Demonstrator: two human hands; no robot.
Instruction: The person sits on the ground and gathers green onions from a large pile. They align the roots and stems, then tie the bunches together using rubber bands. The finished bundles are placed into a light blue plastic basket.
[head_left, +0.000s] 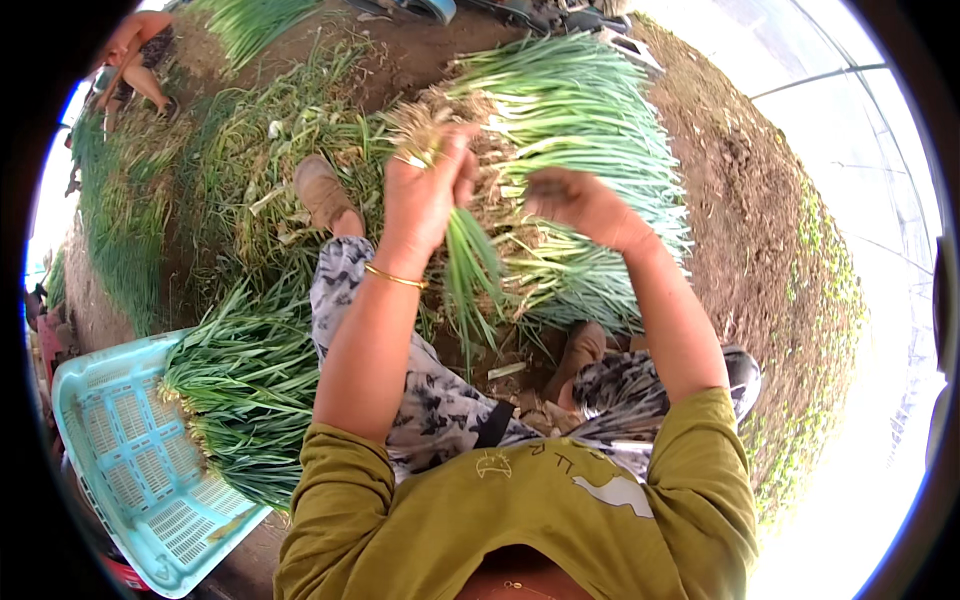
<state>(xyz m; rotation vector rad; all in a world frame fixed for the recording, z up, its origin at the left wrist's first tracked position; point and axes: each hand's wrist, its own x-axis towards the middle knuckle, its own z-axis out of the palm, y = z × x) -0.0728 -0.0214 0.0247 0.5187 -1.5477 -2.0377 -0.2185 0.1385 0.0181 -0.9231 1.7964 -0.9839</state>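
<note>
My left hand (429, 187) is closed around a small bunch of chive-like greens (472, 262). Its rooty, straw-coloured ends stick out above the fist and its green leaves hang below. My right hand (574, 204) is blurred, with bent fingers, over a large pile of the same greens (592, 112); whether it grips any is not clear. In that pile the brown roots point left and the leaves right. At lower left, bundled greens (255, 390) lie with their pale cut-looking ends over the edge of a light blue plastic crate (142, 450).
Leafy trimmings (262, 172) litter the ground around my left shoe (324, 191). My right shoe (583, 356) is below the pile. Another person (142, 56) sits at upper left near more greens (124, 232). Bare soil (742, 202) and translucent sheeting (862, 150) lie to the right.
</note>
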